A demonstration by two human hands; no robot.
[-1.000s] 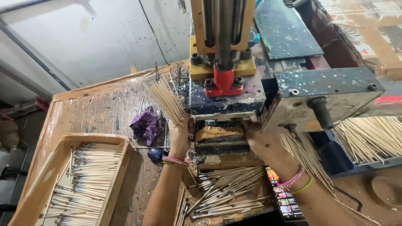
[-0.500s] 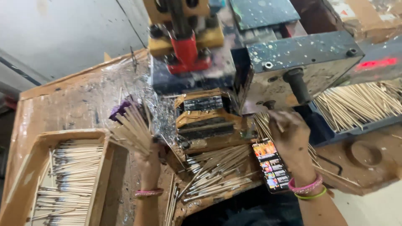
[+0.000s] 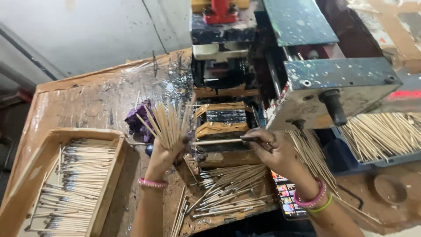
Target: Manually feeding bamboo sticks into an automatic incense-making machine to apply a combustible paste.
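- Stained and paint-spattered, a wooden workbench (image 3: 87,101) runs under a grimy stamping machine (image 3: 307,83) set against a pale wall
- Left hand (image 3: 164,151) is closed round a fanned bunch of thin wooden sticks (image 3: 166,123), tips upward beside the machine, seemingly so single sticks can be drawn off one by one; the bunch is too dense to count, well over a dozen
- Right hand (image 3: 269,147) pinches one single stick (image 3: 217,141) between narrow fingertips and lays it flat across the machine's brown block (image 3: 217,129), which looks like the spot where each stick gets worked
- Below the block a loose heap of finished sticks (image 3: 228,188) lies on the bench edge, apparently where they drop; dozens, not countable
- One wooden tray (image 3: 112,175) at the left holds many dark-tipped sticks in rough rows
- One bin of plain sticks (image 3: 379,134) sits to the right, within reach of the right hand
- One purple rag (image 3: 137,119) lies just behind the fanned bunch
- One phone (image 3: 287,197) with a lit screen rests under the right wrist
- Bangles: one pink on the left wrist, pink and green on the right
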